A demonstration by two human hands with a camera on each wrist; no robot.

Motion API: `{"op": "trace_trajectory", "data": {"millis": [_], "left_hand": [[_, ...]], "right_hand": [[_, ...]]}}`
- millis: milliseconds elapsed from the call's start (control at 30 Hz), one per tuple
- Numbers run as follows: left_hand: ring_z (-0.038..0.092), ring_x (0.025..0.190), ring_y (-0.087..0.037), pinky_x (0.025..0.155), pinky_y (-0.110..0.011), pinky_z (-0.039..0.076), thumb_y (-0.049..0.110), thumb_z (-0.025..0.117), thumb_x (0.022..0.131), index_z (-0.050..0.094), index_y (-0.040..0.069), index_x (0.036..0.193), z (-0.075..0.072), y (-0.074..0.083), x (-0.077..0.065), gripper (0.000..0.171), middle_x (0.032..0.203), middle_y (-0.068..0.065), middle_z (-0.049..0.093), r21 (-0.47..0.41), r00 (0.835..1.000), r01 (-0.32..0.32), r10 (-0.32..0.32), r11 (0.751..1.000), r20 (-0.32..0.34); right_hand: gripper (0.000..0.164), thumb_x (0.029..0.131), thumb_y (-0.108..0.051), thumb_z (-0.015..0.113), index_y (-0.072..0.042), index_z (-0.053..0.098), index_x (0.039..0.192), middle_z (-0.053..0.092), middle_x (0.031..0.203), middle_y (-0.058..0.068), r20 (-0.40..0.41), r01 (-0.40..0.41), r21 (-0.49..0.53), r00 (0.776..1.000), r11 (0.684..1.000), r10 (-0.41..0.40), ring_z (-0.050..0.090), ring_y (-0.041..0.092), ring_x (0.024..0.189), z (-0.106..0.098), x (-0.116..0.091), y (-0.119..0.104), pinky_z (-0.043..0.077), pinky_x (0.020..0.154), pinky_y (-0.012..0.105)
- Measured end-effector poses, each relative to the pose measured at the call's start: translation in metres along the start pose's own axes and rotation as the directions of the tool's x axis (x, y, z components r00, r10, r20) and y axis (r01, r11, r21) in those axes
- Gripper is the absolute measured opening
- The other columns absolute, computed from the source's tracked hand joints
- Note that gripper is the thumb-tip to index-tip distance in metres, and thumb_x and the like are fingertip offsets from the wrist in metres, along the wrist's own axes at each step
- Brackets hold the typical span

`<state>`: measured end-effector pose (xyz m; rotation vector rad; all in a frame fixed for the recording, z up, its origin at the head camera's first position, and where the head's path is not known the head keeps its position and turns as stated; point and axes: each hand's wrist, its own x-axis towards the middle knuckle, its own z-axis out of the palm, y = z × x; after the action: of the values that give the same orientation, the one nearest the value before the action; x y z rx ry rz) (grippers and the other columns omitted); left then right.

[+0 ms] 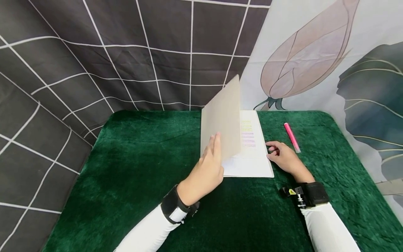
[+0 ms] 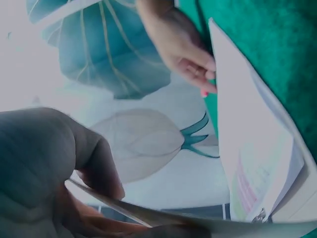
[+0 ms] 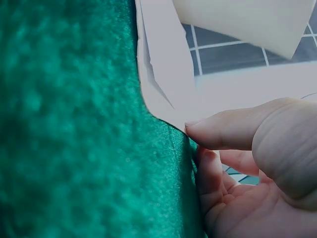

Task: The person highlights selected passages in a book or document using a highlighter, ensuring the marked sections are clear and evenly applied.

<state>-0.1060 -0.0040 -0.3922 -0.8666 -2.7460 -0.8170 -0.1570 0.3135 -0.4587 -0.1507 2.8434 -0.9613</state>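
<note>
A beige folder [image 1: 220, 119] stands partly open on the green cloth, its cover raised at a steep tilt. My left hand [image 1: 206, 171] grips that cover by its edge, thumb on one side and fingers on the other in the left wrist view. Inside lie white sheets [image 1: 248, 166] marked with yellow and purple lines. At the folder's right edge is my right hand [image 1: 284, 157]; in the right wrist view its thumb [image 3: 223, 130] and forefinger pinch the border near a corner. A metal clip [image 2: 258, 215] shows by the sheets in the left wrist view.
A pink marker [image 1: 292, 137] lies on the green cloth [image 1: 141, 150], just beyond my right hand. Behind the table hang a dark gridded curtain [image 1: 170, 66] and a pale one with a flower print [image 1: 305, 59].
</note>
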Motion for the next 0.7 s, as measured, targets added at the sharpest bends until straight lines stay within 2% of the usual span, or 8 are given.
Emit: {"op": "trace_trajectory", "data": {"millis": [33, 100, 167, 233, 333, 400, 500, 700], "left_hand": [[0.064, 0.104, -0.037, 0.066, -0.027, 0.061, -0.001, 0.054, 0.088, -0.002, 0.001, 0.155, -0.002, -0.001, 0.001, 0.087, 0.155, -0.035, 0.02, -0.023, 0.999, 0.03, -0.03, 0.999, 0.017], [0.067, 0.083, -0.029, 0.048, -0.02, 0.054, -0.001, 0.052, 0.088, -0.001, 0.003, 0.155, -0.008, -0.004, 0.002, 0.086, 0.157, -0.032, 0.018, -0.065, 0.996, 0.082, -0.079, 0.994, 0.052], [0.065, 0.076, -0.025, 0.042, -0.019, 0.049, 0.0, 0.051, 0.089, -0.001, 0.004, 0.156, -0.012, -0.006, 0.001, 0.084, 0.159, -0.029, 0.016, -0.093, 0.991, 0.112, -0.105, 0.989, 0.08], [0.064, 0.096, -0.028, 0.051, -0.024, 0.053, 0.001, 0.05, 0.091, 0.0, 0.004, 0.156, -0.016, -0.008, 0.0, 0.081, 0.16, -0.025, 0.015, -0.108, 0.988, 0.128, -0.117, 0.986, 0.097], [0.047, 0.128, -0.03, 0.075, -0.037, 0.058, 0.002, 0.047, 0.092, 0.001, 0.005, 0.156, -0.02, -0.011, -0.002, 0.079, 0.162, -0.021, 0.015, -0.135, 0.985, 0.149, -0.135, 0.98, 0.106], [0.037, 0.136, -0.028, 0.089, -0.045, 0.054, 0.002, 0.045, 0.093, 0.001, 0.006, 0.156, -0.022, -0.014, -0.003, 0.077, 0.162, -0.019, 0.015, -0.158, 0.983, 0.164, -0.148, 0.974, 0.106], [0.037, 0.136, -0.028, 0.097, -0.05, 0.049, 0.004, 0.041, 0.094, 0.004, 0.007, 0.156, -0.024, -0.017, -0.006, 0.072, 0.161, -0.018, 0.017, -0.194, 0.983, 0.173, -0.158, 0.966, 0.091], [0.042, 0.133, -0.027, 0.101, -0.05, 0.046, 0.017, 0.037, 0.102, 0.004, 0.012, 0.157, -0.029, -0.024, -0.007, 0.063, 0.161, -0.016, 0.021, -0.293, 0.98, 0.201, -0.189, 0.935, 0.068]], "right_hand": [[0.044, 0.093, -0.006, 0.058, 0.007, 0.049, 0.134, 0.056, 0.103, 0.019, 0.001, 0.0, 0.0, 1.0, 1.0, 0.0, 0.053, 0.028, 0.085, 0.0, 0.0, -0.001, 0.044, 0.072, 0.04], [0.044, 0.093, -0.006, 0.058, 0.007, 0.049, 0.134, 0.056, 0.103, 0.02, 0.005, 0.004, 0.005, 1.0, 1.0, -0.004, 0.053, 0.029, 0.085, 0.0, -0.001, -0.002, 0.043, 0.072, 0.04], [0.044, 0.093, -0.006, 0.058, 0.008, 0.048, 0.134, 0.056, 0.104, 0.02, 0.007, 0.006, 0.007, 1.0, 1.0, -0.006, 0.053, 0.029, 0.085, 0.0, -0.001, -0.003, 0.044, 0.073, 0.041], [0.044, 0.093, -0.006, 0.057, 0.008, 0.048, 0.134, 0.056, 0.104, 0.021, 0.006, 0.007, 0.01, 1.0, 1.0, -0.007, 0.053, 0.029, 0.085, 0.0, -0.001, -0.004, 0.044, 0.073, 0.041], [0.044, 0.093, -0.006, 0.057, 0.008, 0.048, 0.134, 0.056, 0.104, 0.021, 0.004, 0.003, 0.011, 1.0, 1.0, -0.003, 0.053, 0.03, 0.086, 0.0, -0.001, -0.005, 0.044, 0.073, 0.042], [0.045, 0.093, -0.006, 0.057, 0.008, 0.048, 0.134, 0.056, 0.105, 0.021, 0.005, 0.001, 0.008, 1.0, 1.0, -0.001, 0.053, 0.03, 0.086, 0.0, -0.001, -0.005, 0.044, 0.074, 0.042], [0.044, 0.093, -0.007, 0.058, 0.008, 0.048, 0.134, 0.055, 0.105, 0.02, 0.008, 0.002, 0.005, 1.0, 1.0, -0.002, 0.053, 0.03, 0.087, 0.0, 0.0, -0.004, 0.044, 0.074, 0.042], [0.045, 0.093, -0.007, 0.058, 0.007, 0.048, 0.134, 0.056, 0.105, 0.02, 0.006, 0.0, 0.005, 1.0, 1.0, 0.0, 0.053, 0.03, 0.087, -0.001, 0.0, -0.001, 0.044, 0.074, 0.042]]}}
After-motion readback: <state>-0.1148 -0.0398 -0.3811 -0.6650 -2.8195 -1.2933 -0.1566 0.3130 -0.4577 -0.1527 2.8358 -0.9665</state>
